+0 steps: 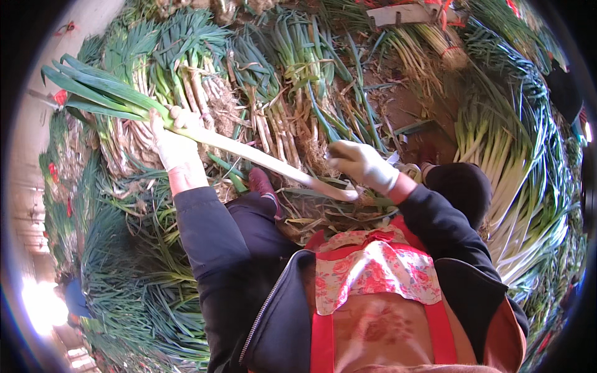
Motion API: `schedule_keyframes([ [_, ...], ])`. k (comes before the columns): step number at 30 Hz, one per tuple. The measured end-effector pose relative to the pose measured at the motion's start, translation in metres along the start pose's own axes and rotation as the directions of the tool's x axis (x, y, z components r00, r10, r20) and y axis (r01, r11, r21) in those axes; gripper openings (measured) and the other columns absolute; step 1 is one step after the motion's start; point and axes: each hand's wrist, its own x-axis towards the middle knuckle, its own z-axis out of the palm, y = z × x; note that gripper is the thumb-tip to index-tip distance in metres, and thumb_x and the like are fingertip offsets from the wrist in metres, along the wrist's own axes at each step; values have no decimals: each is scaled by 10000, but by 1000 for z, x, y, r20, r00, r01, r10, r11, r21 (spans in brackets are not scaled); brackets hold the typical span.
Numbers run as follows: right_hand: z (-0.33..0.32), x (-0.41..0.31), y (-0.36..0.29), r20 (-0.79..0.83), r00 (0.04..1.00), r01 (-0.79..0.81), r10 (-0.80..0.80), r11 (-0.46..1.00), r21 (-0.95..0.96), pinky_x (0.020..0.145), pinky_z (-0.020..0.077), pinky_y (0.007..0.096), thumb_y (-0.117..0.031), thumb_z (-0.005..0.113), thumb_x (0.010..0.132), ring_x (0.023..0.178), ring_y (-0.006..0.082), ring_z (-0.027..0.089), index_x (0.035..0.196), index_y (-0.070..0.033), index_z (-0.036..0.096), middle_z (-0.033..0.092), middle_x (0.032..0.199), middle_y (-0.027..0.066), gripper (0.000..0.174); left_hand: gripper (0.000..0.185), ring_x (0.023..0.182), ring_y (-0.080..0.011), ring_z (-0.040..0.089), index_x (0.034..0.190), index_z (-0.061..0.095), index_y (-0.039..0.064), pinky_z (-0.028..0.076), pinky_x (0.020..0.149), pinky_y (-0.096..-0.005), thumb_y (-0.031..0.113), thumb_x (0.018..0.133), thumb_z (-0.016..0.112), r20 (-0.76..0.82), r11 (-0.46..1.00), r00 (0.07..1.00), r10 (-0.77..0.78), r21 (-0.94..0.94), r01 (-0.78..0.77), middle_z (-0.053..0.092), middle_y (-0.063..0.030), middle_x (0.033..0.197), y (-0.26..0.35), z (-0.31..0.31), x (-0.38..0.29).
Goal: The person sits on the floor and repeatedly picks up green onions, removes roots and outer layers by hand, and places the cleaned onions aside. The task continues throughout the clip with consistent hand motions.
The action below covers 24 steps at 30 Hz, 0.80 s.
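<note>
My left hand [177, 144], in a pale glove, is closed around a large Welsh onion [252, 153] where its green leaves meet the white shaft. The leaves fan out to the upper left. From there the shaft slants down to the right, and its root end lies before my lap. Just above that end is my right hand [361, 164], also gloved, with its fingers curled and a little blurred. It appears apart from the shaft. Whether anything is between its fingers cannot be made out.
Untrimmed onion bundles [280, 116] with dirty roots lie in a row ahead. Cleaned onions with white shafts [503, 205] are piled on my right. Green leaves [135, 279] heap up on my left. Peeled scraps [317, 214] litter the ground between my feet. A pale board [401, 15] lies far ahead.
</note>
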Motion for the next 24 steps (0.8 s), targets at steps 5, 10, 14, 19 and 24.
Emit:
schedule_keyframes([
  [5, 33, 23, -55, 226, 957, -227, 180, 952, 204, 723, 534, 363, -329, 758, 943, 870, 192, 697, 1111, 23, 619, 668, 912, 67, 414, 480, 644, -98, 473, 1076, 590, 43, 418, 610, -285, 497, 942, 672, 198, 969, 980, -2, -243, 51, 497, 12, 826, -24, 26, 8],
  [10, 39, 23, -47, -260, 956, 33, -135, 932, -362, 657, 543, 412, -175, 666, 960, 743, 351, 683, 1040, -28, 628, 658, 863, 167, 172, 615, 949, -392, 620, 1257, 502, 62, 574, 864, -506, 564, 950, 679, -35, 992, 991, -127, 12, 128, 608, -197, 1046, -43, 37, 5],
  [14, 34, 20, -37, -305, 930, 125, -204, 957, -261, 655, 528, 451, -139, 635, 966, 752, 420, 660, 1005, -27, 628, 654, 857, 203, 119, 407, 848, -351, 608, 1213, 481, 75, 567, 775, -490, 389, 1014, 648, -200, 999, 979, -39, 22, 45, 590, -187, 945, -59, 26, 7],
  [19, 26, 24, -31, -338, 940, 8, -41, 995, -98, 636, 502, 463, -144, 641, 940, 723, 427, 661, 895, -25, 657, 631, 744, 231, 128, 336, 781, -275, 573, 1142, 507, 24, 531, 731, -436, 306, 1018, 642, -184, 981, 965, -187, -78, 175, 591, -164, 943, -64, 12, 14],
  [24, 27, 27, -27, -275, 961, -66, 42, 995, -78, 629, 506, 477, -173, 656, 937, 707, 436, 661, 845, -11, 638, 637, 730, 238, 187, 278, 751, -240, 565, 1074, 547, 22, 515, 735, -401, 283, 1024, 629, 29, 973, 977, -210, -89, 212, 591, -136, 914, -60, 22, 4],
])
